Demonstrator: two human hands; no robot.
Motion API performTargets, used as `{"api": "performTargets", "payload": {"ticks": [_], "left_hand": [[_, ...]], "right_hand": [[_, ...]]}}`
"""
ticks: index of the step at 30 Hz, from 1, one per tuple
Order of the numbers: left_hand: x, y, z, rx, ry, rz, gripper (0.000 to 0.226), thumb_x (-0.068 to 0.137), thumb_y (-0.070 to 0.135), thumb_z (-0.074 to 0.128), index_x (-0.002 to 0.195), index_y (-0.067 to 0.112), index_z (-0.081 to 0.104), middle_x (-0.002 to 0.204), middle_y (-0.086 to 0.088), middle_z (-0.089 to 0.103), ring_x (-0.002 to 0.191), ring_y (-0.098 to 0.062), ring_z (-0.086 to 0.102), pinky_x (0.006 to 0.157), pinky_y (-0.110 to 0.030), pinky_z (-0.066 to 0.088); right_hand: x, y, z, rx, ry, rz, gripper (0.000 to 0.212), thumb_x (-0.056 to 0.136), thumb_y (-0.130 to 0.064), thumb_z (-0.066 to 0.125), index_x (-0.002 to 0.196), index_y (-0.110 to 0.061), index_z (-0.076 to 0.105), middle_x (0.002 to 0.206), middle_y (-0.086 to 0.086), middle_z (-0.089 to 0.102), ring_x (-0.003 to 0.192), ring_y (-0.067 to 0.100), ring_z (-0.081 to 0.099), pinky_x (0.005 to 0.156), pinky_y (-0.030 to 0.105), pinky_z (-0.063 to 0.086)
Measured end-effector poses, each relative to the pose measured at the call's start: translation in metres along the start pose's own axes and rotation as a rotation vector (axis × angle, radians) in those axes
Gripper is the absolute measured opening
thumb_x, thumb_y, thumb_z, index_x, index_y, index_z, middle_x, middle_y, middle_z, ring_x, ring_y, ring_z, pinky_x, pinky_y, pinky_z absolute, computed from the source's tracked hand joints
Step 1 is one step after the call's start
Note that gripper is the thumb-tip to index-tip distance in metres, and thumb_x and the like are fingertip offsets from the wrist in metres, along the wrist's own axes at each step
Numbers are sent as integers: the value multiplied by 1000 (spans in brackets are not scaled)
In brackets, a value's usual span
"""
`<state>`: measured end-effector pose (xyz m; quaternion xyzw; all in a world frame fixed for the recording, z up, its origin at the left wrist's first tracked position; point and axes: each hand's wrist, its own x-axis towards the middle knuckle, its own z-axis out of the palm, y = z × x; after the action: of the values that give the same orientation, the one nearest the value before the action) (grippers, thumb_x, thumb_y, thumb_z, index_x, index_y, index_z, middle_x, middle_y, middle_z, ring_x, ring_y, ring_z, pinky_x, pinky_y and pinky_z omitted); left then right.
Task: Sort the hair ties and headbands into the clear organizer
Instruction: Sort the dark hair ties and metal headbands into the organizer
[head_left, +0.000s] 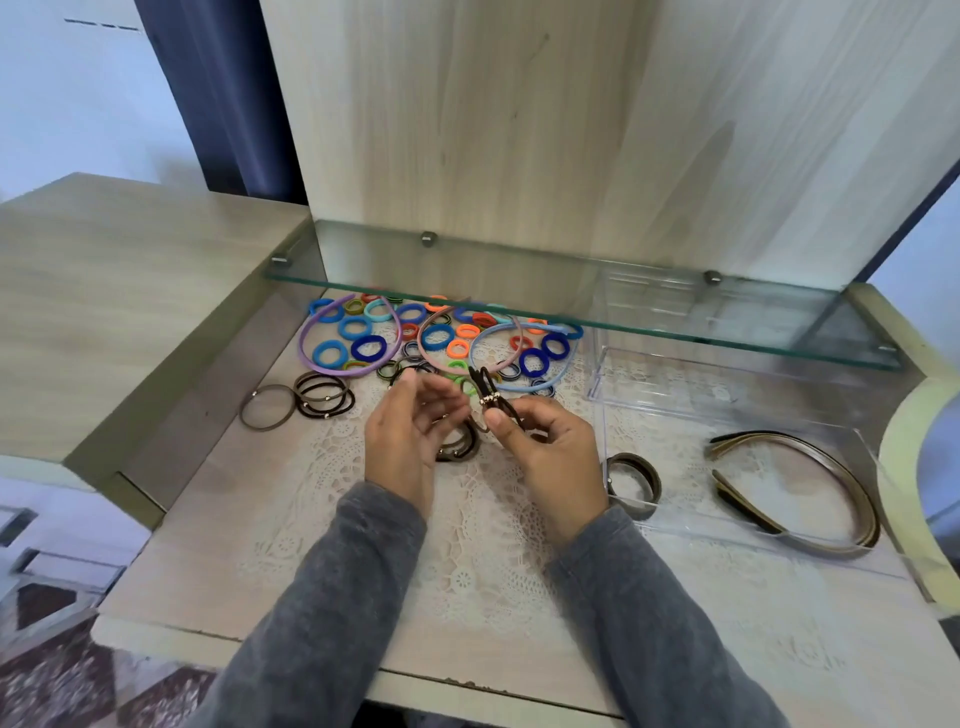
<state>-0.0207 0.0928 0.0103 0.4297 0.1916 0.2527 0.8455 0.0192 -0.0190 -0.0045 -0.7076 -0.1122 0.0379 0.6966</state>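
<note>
My right hand (545, 452) pinches a small bunch of dark brown hair ties (488, 392) with gold beads, held upright above the lace mat. My left hand (410, 431) hovers just left of them with its fingers loosely spread and holds nothing. Under my hands lie more brown ties (460, 447). A further stack of brown ties (323, 396) rests at the left. Colourful ties (363, 338) and pastel headbands (347, 332) are spread at the back. The clear organizer (737, 415) at the right holds brown headbands (800, 488) and a brown band (635, 480).
A glass shelf (571, 312) juts out low over the back of the table, above the colourful ties and the organizer's far end. A wooden panel rises behind it. A raised wooden block borders the left side. The table's front edge is near my forearms.
</note>
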Motion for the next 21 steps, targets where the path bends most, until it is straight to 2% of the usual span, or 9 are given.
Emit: {"api": "performTargets", "payload": {"ticks": [5, 9, 11, 13, 15, 18, 21], "left_hand": [[-6, -2, 3, -10, -116, -89, 23, 90, 24, 50, 87, 5, 62, 83, -8, 69, 77, -14, 67, 65, -19, 55], [-6, -4, 1, 5, -152, -127, 29, 77, 29, 58, 91, 5, 65, 86, -10, 72, 80, -16, 69, 71, -21, 57], [-7, -3, 2, 11, -157, -134, 29, 77, 29, 58, 90, 4, 67, 86, -11, 73, 78, -16, 69, 69, -22, 57], [-9, -3, 5, 29, -170, -146, 30, 78, 29, 57, 86, 4, 71, 88, -13, 73, 78, -17, 70, 67, -22, 57], [-11, -3, 6, 41, -187, -157, 30, 80, 30, 55, 78, 7, 75, 88, -13, 73, 79, -15, 70, 66, -21, 56], [-12, -2, 5, 41, -215, -148, 32, 85, 26, 51, 79, 9, 77, 93, -12, 73, 84, -16, 70, 68, -21, 56], [-12, -1, 2, 10, -216, -138, 31, 86, 23, 51, 96, 2, 71, 105, -15, 71, 99, -20, 67, 77, -24, 56]], "right_hand": [[-2, -1, -1, 34, -24, -2, 8, 77, -16, 76, 84, -18, 75, 98, 4, 65, 94, 24, 63, 87, 51, 49], [-4, -3, -2, 3, -52, -39, 11, 78, -13, 75, 88, -16, 74, 98, 9, 61, 92, 31, 60, 81, 50, 51], [-4, -4, -2, -46, -77, -63, 11, 78, -12, 75, 88, -15, 73, 96, 9, 59, 87, 27, 58, 74, 43, 49], [-5, -5, -2, -59, -102, -81, 11, 77, -10, 75, 87, -14, 73, 94, 4, 60, 81, 12, 56, 69, 27, 47], [-6, -6, -2, -50, -125, -92, 11, 78, -7, 74, 86, -13, 73, 97, -1, 62, 87, 1, 57, 76, 16, 45], [-5, -4, -2, -49, -131, -99, 11, 77, -8, 75, 86, -14, 74, 97, -2, 62, 90, 5, 58, 79, 21, 46], [-6, -1, -2, -85, -145, -119, 9, 78, -12, 75, 86, -15, 74, 91, -3, 59, 81, 2, 53, 71, 16, 39]]}}
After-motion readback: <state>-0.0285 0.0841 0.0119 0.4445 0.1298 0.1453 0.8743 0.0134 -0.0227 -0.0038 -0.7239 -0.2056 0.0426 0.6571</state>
